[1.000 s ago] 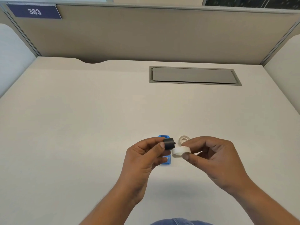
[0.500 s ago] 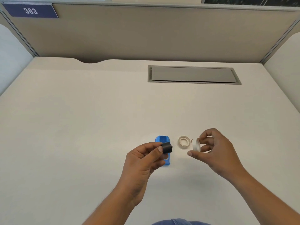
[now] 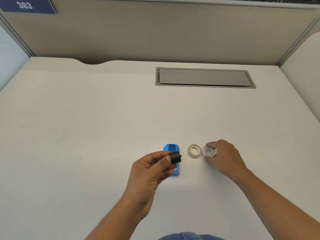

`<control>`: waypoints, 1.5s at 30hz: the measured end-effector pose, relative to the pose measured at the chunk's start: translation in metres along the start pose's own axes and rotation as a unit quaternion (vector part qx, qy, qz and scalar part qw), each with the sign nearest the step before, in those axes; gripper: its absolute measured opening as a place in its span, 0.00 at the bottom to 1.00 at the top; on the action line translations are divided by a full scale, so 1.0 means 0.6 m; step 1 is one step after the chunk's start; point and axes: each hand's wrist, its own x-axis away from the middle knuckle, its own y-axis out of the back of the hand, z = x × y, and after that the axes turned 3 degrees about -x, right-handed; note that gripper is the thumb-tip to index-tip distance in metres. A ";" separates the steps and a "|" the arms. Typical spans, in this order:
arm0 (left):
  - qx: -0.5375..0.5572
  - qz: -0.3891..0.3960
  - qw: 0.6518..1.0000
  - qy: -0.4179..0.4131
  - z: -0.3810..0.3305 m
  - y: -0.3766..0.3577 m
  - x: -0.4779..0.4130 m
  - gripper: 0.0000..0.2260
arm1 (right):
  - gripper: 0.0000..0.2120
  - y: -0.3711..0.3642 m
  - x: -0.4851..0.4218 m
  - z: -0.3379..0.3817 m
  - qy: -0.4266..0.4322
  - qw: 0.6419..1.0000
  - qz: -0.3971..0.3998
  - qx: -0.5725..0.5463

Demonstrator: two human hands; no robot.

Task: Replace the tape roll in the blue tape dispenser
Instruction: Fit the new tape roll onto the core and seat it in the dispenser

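The blue tape dispenser (image 3: 170, 149) lies on the white desk (image 3: 86, 135), partly hidden behind my left hand. My left hand (image 3: 150, 172) pinches a small black spool core (image 3: 175, 157) between thumb and fingers, held just above the dispenser. Right of the dispenser a clear tape roll (image 3: 194, 150) lies flat on the desk. Beside it, my right hand (image 3: 223, 158) rests low on the desk with its fingertips around a second clear tape roll (image 3: 209, 151), which sits flat on the surface.
A grey cable hatch (image 3: 204, 77) is set into the desk at the back right. A beige partition (image 3: 155, 32) closes the far side, with a blue sign reading 383 (image 3: 26, 6) at the top left.
My right hand has pulled the tape roll away from the black core, carried it right and lowered it flat onto the desk beside the other roll. My left hand has stayed put with the core.
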 end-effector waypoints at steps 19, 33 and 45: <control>-0.009 -0.020 1.000 -0.002 -0.005 0.000 -0.005 0.07 | 0.28 -0.004 -0.015 0.051 0.097 0.988 0.036 0.117; -0.014 -0.018 1.000 -0.016 -0.018 0.003 0.020 0.08 | 0.20 -0.004 -0.006 0.081 0.152 0.987 0.021 0.048; -0.028 -0.011 0.998 -0.061 -0.038 0.010 0.068 0.07 | 0.12 0.071 0.169 0.146 0.235 0.929 0.022 -0.283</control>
